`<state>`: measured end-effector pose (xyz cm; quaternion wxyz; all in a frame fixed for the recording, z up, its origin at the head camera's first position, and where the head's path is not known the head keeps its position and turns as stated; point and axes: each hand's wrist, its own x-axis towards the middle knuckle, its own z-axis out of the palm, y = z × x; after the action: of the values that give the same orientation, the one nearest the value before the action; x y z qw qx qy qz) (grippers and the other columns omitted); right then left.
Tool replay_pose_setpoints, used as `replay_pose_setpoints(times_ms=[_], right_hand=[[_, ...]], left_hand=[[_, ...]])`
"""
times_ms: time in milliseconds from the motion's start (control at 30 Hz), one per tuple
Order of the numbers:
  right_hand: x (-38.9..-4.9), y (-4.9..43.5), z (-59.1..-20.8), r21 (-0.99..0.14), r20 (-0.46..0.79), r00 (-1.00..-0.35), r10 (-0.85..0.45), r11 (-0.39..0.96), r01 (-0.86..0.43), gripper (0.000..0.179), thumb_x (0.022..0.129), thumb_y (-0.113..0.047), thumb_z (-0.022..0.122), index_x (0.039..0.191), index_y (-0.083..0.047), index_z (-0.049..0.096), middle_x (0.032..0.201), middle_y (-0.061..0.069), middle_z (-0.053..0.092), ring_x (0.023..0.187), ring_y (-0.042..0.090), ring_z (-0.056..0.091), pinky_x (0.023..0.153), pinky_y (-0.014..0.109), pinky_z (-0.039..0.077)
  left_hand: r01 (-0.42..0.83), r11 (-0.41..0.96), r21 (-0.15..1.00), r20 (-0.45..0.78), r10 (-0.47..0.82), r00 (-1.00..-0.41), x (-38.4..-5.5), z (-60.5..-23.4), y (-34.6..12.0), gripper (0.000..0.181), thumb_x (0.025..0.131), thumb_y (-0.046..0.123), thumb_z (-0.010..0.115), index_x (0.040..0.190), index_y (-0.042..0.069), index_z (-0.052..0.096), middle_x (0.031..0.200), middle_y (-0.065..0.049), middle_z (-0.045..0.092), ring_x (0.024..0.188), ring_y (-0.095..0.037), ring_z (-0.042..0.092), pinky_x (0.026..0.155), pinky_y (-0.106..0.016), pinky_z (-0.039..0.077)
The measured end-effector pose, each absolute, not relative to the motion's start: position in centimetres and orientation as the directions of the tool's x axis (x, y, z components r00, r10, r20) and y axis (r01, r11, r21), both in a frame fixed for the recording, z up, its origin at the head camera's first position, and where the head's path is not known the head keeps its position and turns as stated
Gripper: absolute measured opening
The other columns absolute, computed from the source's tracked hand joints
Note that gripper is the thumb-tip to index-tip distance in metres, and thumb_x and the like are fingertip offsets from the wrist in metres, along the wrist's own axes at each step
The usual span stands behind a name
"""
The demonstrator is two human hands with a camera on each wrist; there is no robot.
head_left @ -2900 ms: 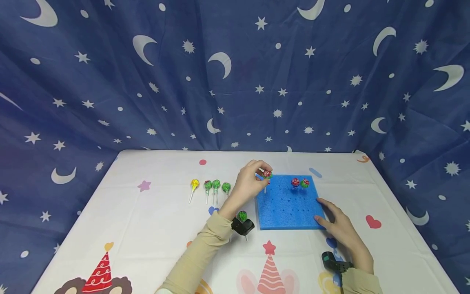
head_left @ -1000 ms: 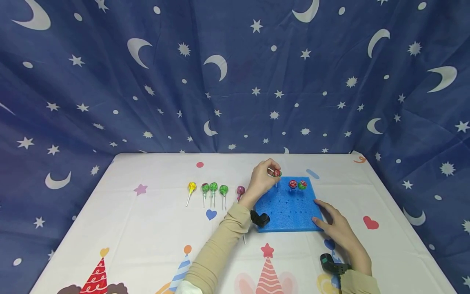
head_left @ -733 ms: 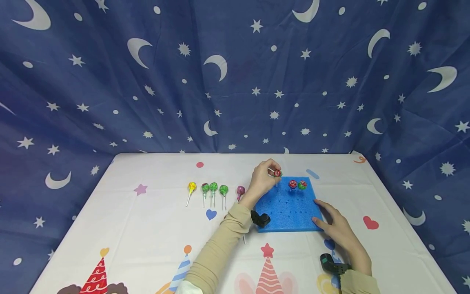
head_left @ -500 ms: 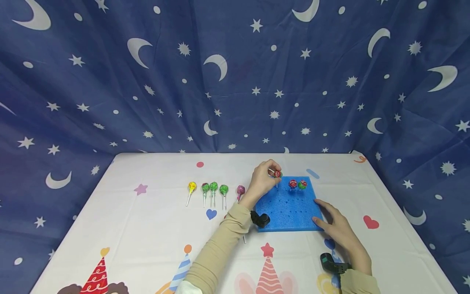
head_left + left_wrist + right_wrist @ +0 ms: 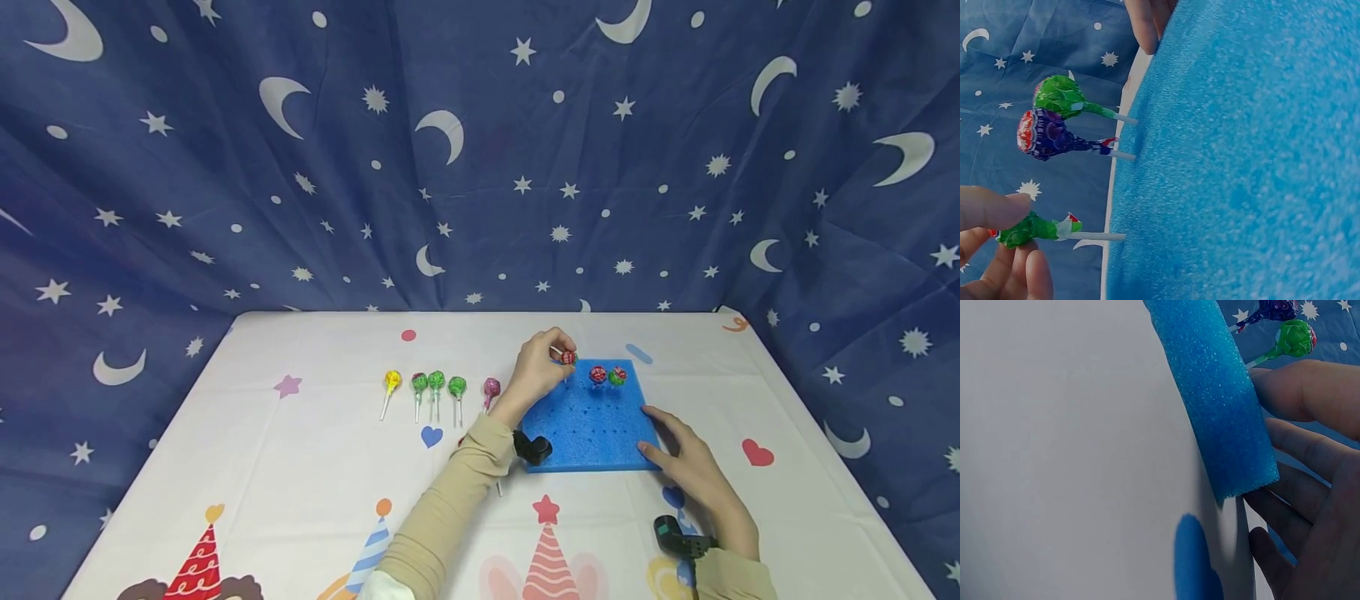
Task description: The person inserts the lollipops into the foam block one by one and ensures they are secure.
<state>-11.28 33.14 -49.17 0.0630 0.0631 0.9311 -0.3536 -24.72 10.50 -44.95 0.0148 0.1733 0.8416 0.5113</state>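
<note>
My left hand [image 5: 538, 367] pinches a lollipop [image 5: 568, 357] by its red-and-green wrapped head, over the far left part of a blue foam board [image 5: 585, 450]. In the left wrist view its white stick points at the foam, the tip at the surface; whether it has entered cannot be told. Two lollipops stand in the board farther right, one red and purple [image 5: 1044, 134], the other green and red [image 5: 1060, 97]. My right hand [image 5: 693, 462] rests against the board's right edge, its thumb and fingers spread along it and touching the foam.
Left of the board lie a yellow lollipop [image 5: 393, 380], several green ones [image 5: 437, 381] and a pink one [image 5: 492, 388]. Below my left wrist another white stick [image 5: 500, 489] shows, mostly hidden by the sleeve. Small holes dot the foam. A blue star-and-moon curtain [image 5: 480, 167] hangs behind the table.
Over about three seconds my left hand has moved right with the lollipop, from the board's left edge to above the foam. Lately it has sunk slightly. My right hand has stayed put.
</note>
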Motion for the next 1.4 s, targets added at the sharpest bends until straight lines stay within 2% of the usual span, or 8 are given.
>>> replay_pose_setpoints(times_ms=[433,700,1000,1400], right_hand=[[-11.3,33.1,-49.1,-0.648,-0.168,-0.983,0.074,0.743,0.167,0.071,0.092,-0.042,0.06,0.15,-0.016,0.03,0.155,0.027,0.023,0.14,0.055,0.017,0.104,0.076,0.019],[-11.2,32.9,-49.0,-0.648,-0.171,-0.982,0.077,0.742,0.171,0.07,0.092,-0.041,0.06,0.15,-0.015,0.03,0.154,0.028,0.023,0.14,0.055,0.018,0.104,0.075,0.02],[-11.2,33.0,-49.1,-0.645,-0.169,-0.982,0.081,0.745,0.173,0.07,0.092,-0.041,0.06,0.15,-0.015,0.03,0.155,0.028,0.023,0.14,0.055,0.018,0.104,0.075,0.021],[-11.3,33.1,-49.2,-0.648,-0.156,-0.985,0.07,0.746,0.156,0.07,0.092,-0.043,0.06,0.149,-0.015,0.031,0.154,0.028,0.023,0.14,0.054,0.018,0.104,0.075,0.02]], left_hand=[[0.278,0.43,0.859,0.142,0.322,-0.936,-24.6,-45.3,10.6,0.025,0.075,0.002,0.077,0.094,0.013,0.065,0.099,-0.005,0.063,0.082,-0.012,0.058,0.069,-0.02,0.045],[0.243,0.437,0.866,0.116,0.298,-0.947,-24.5,-45.3,10.6,0.03,0.075,0.005,0.077,0.102,0.014,0.067,0.099,-0.003,0.063,0.086,-0.018,0.061,0.069,-0.019,0.044],[0.251,0.43,0.867,0.118,0.314,-0.942,-24.1,-44.9,10.2,0.037,0.077,0.01,0.076,0.112,0.015,0.066,0.113,-0.004,0.064,0.096,-0.02,0.063,0.073,-0.022,0.049],[0.245,0.429,0.869,0.121,0.296,-0.947,-23.4,-44.0,9.4,0.037,0.08,0.014,0.076,0.115,0.016,0.065,0.118,-0.002,0.063,0.103,-0.02,0.064,0.079,-0.026,0.051]])
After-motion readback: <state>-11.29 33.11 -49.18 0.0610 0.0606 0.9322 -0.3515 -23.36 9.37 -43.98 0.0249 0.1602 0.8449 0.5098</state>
